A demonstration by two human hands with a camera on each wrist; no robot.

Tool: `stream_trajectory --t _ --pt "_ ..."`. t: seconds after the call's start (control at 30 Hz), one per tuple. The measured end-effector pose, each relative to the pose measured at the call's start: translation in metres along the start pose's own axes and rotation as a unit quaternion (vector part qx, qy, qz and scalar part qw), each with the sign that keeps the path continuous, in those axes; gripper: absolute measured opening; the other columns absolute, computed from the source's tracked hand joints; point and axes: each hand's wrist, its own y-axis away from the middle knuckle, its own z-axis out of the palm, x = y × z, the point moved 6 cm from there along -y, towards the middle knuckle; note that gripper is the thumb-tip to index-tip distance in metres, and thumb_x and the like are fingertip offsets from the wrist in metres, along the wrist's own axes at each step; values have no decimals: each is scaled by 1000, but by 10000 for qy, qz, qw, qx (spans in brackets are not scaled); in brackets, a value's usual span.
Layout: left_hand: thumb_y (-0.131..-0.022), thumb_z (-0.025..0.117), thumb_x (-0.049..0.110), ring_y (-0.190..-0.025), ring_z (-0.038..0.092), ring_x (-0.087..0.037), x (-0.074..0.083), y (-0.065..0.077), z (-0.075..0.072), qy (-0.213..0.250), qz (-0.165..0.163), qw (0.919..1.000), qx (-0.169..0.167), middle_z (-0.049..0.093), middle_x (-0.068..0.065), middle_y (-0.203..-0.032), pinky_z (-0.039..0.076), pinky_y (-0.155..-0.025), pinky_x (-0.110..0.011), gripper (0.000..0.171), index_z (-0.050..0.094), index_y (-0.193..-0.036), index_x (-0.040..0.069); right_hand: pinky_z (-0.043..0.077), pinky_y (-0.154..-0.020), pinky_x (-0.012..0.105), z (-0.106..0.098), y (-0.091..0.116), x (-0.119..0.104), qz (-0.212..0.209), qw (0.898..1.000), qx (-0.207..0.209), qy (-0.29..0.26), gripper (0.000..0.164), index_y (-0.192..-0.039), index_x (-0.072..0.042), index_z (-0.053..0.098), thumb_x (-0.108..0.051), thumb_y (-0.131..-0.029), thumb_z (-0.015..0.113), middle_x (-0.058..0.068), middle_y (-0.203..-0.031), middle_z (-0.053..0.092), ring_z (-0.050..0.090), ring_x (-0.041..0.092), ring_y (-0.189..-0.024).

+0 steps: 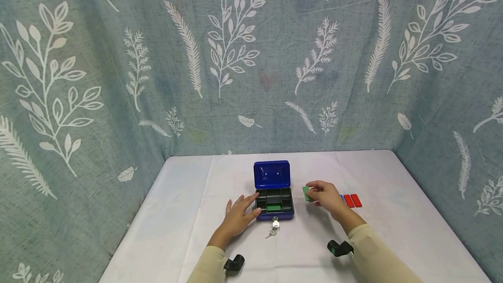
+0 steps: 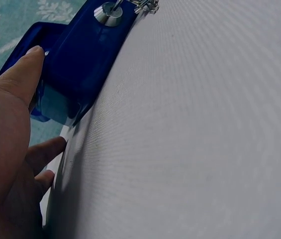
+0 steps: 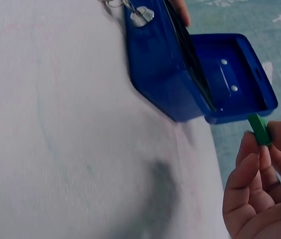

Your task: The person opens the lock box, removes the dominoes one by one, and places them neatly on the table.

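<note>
A blue metal cash box (image 1: 275, 216) stands on the table with its lid (image 1: 272, 174) raised. Its black tray is divided into compartments, and a green block (image 1: 273, 208) lies in the front middle one. My left hand (image 1: 236, 218) rests its spread fingers on the box's left rim; in the left wrist view the thumb (image 2: 28, 69) lies along the top edge. To the right of the box, my right hand (image 1: 325, 196) pinches a second green block (image 3: 260, 130) between thumb and fingers, above the table and apart from the box.
Keys (image 1: 272, 232) hang from the lock at the box's front. Right of my right hand lie two red blocks (image 1: 356, 200) and a partly hidden blue block (image 1: 342, 198). A white cloth (image 1: 188, 213) covers the table, and a patterned curtain (image 1: 251, 112) surrounds its back and sides.
</note>
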Motion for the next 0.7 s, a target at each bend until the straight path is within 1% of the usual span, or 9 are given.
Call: stream_trajectory --t 0.1,0.33,0.57,0.7 --pt "-94 45 64 -142 27 -33 0 0 0 18 32 10000 13 44 6 -148 -2 -111 -63 63 41 -149 33 54 -74 40 -7 1 1 -22 10000 6 26 34 -125 1 60 -8 -93 63 11 -100 63 63 22 -82" --pt "-94 45 63 -142 26 -33 1 0 0 18 -45 10000 -15 45 5 -148 -3 -111 -63 63 41 -149 33 53 -71 35 -25 2 11 -101 9999 35 78 35 -127 2 58 -9 -94 63 11 -100 63 63 21 -82" --pt "-94 44 65 -142 26 -33 1 -1 0 -9 0 10000 1 44 5 -148 -2 -111 -63 64 41 -149 33 53 -69 37 -40 5 14 -64 9998 163 111 38 -128 3 57 -9 -93 64 11 -101 63 61 19 -79" --pt "-93 43 67 -142 26 -33 0 -1 1 -5 -31 10000 -25 44 5 -149 -3 -111 -63 65 40 -149 34 53 -70 37 -48 6 16 -30 9996 184 226 39 -130 4 56 -9 -94 63 13 -103 62 58 21 -82"
